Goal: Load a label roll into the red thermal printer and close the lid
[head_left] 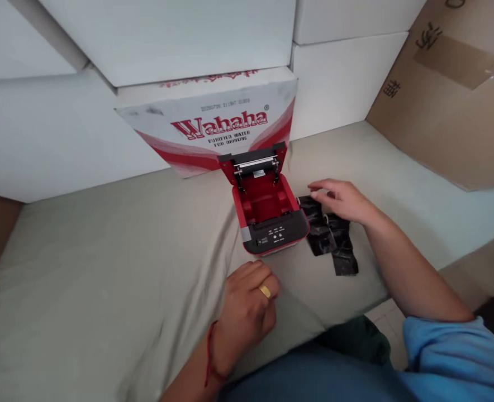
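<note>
A grey-green cloth point(104, 268) covered the desk, with white boxes stacked behind it. Near the bottom centre, the left hand point(247, 307) rested on the cloth with its fingers curled loosely under, grasping nothing; a gold ring showed on one finger and a red thread circled the wrist. Just beyond it stood a small red printer point(270, 209), its lid tipped open toward a Wahaha carton point(213, 120) close behind, showing a bare red compartment inside. Touching the printer's right side lay a crumpled black bag point(331, 240). The right hand point(341, 201) lay on top of the bag, fingers spread and released, fingertips close to the printer. A brown box point(452, 95) leaned at far right.
</note>
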A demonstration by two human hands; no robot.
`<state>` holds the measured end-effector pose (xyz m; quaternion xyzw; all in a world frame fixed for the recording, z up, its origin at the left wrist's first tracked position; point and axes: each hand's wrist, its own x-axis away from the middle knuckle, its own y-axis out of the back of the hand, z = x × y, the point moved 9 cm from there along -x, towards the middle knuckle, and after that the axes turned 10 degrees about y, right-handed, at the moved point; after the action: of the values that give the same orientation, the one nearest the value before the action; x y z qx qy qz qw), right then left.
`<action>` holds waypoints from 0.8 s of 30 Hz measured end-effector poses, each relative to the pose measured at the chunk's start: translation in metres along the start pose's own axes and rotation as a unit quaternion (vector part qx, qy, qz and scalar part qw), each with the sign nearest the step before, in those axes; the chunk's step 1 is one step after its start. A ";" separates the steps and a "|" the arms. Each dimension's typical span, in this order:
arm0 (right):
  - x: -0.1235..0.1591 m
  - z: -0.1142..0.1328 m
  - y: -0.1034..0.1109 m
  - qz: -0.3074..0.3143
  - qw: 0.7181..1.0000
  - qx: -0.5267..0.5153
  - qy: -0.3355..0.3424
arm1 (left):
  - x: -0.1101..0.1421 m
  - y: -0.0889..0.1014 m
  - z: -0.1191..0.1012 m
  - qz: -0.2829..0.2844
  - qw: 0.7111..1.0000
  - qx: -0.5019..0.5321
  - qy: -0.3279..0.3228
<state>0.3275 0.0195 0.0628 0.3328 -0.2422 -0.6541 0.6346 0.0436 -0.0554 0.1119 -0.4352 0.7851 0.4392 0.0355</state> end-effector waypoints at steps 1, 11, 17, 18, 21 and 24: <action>0.005 -0.001 0.013 -0.017 1.000 0.017 0.002 | -0.002 -0.003 0.002 -0.002 1.000 0.004 0.001; 0.054 -0.018 0.006 0.161 0.985 0.018 0.060 | 0.015 -0.050 0.016 0.088 0.995 0.043 -0.011; 0.075 0.028 0.056 0.245 0.964 -0.066 0.080 | 0.014 -0.038 0.027 0.050 0.994 0.090 0.035; 0.074 0.041 0.068 0.260 0.958 -0.089 0.084 | 0.013 -0.033 0.026 0.032 0.995 0.087 0.039; 0.054 0.096 0.080 0.273 0.940 -0.134 0.153 | 0.013 -0.014 0.019 -0.035 0.997 0.061 0.033; 0.014 0.135 0.049 0.235 0.949 -0.121 0.171 | 0.019 0.005 0.008 -0.126 0.992 0.005 0.017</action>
<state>0.2604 -0.0128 0.1863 0.2944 -0.1205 -0.4436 0.8379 0.0256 -0.0605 0.1020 -0.5379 0.7267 0.4199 0.0795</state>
